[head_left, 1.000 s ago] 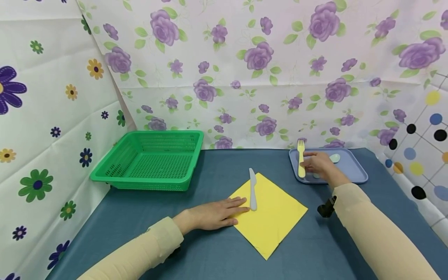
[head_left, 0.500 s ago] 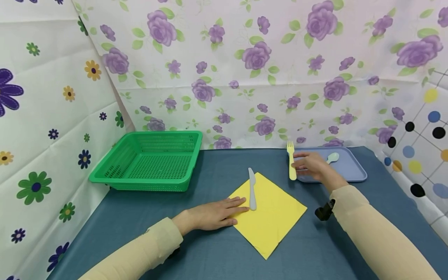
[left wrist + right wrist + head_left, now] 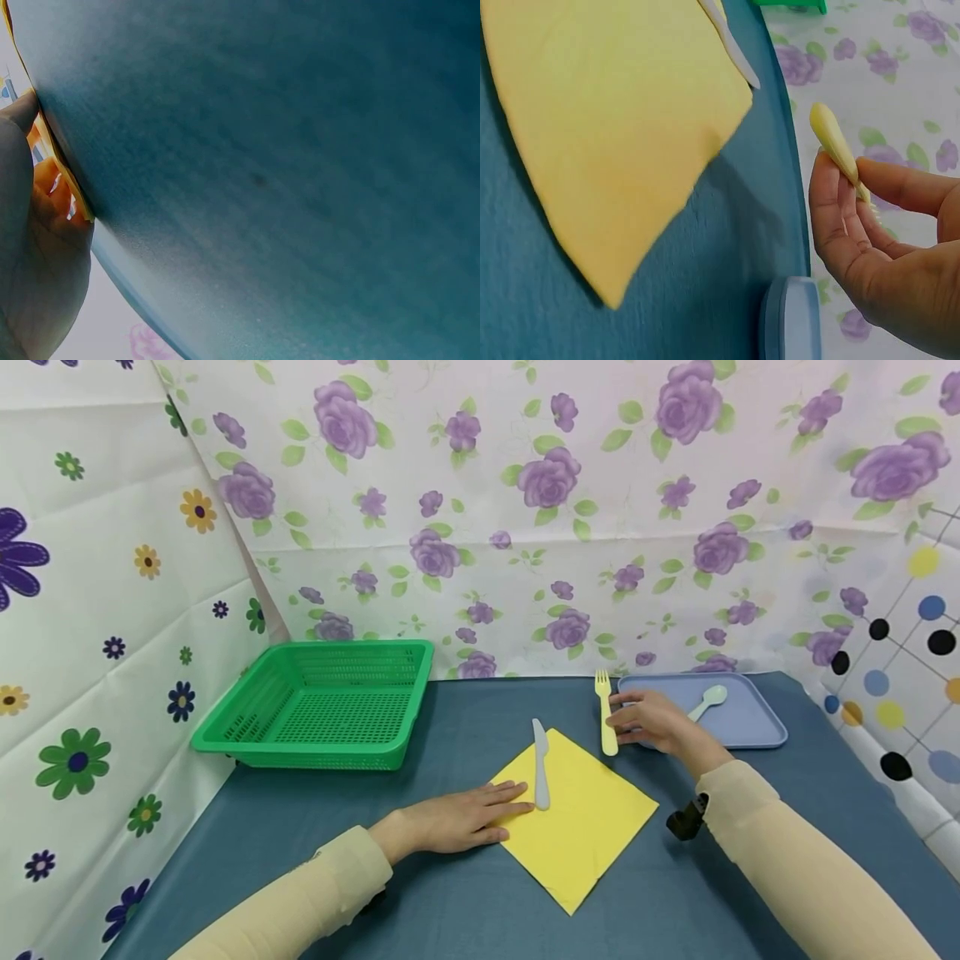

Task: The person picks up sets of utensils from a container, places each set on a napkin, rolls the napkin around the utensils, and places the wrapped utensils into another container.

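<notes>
Narrow and pinched, the right grip holds the yellow fork between thumb and fingertips, tines pointing away from the person and handle end toward them. Seen from the right wrist, the fork is clear of the counter. It hangs beyond the yellow napkin, to the right of that napkin's far corner. On the napkin itself, the left grip lies flat across the left edge with its fingers spread, pinching nothing. Just beside those fingertips, the grey knife rests on the napkin, its tip sticking out past the far left edge. Whether finger and knife touch, I cannot tell. Well to the right of the napkin and farther off sits the blue tray, with the pale spoon in it. Far to the napkin's left is the green basket.

As I judge it, carrying the fork is the step in hand, probably to set it by the knife. That would call for a steady pinch, a short move toward the napkin, then a gentle lowering while the left fingers pin the napkin.
</notes>
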A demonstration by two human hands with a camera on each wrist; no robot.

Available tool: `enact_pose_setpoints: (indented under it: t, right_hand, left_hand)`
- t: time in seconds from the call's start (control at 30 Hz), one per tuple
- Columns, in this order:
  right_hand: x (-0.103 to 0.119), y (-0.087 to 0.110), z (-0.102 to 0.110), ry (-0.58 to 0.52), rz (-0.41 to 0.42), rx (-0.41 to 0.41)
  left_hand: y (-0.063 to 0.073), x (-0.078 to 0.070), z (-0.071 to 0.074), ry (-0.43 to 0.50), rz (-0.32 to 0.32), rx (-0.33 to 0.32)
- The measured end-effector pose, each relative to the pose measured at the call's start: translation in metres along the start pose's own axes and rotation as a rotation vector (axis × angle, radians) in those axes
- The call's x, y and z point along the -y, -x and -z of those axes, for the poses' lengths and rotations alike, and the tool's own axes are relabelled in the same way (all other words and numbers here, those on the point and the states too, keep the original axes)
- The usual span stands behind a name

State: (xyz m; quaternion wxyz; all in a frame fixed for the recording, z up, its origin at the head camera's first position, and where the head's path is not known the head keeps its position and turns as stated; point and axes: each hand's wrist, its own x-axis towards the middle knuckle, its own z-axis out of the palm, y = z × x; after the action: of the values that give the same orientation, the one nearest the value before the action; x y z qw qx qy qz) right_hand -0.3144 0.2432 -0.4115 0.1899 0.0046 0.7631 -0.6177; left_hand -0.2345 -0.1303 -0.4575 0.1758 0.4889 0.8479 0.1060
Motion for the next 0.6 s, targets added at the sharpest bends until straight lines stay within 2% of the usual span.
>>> enact_pose_setpoints:
  t: [0.6]
  right_hand:
    - [-0.003,-0.004,-0.028,-0.019,-0.044,0.043]
  left_hand:
    - [0.0,-0.001,0.0,-0.009,0.008,-0.001]
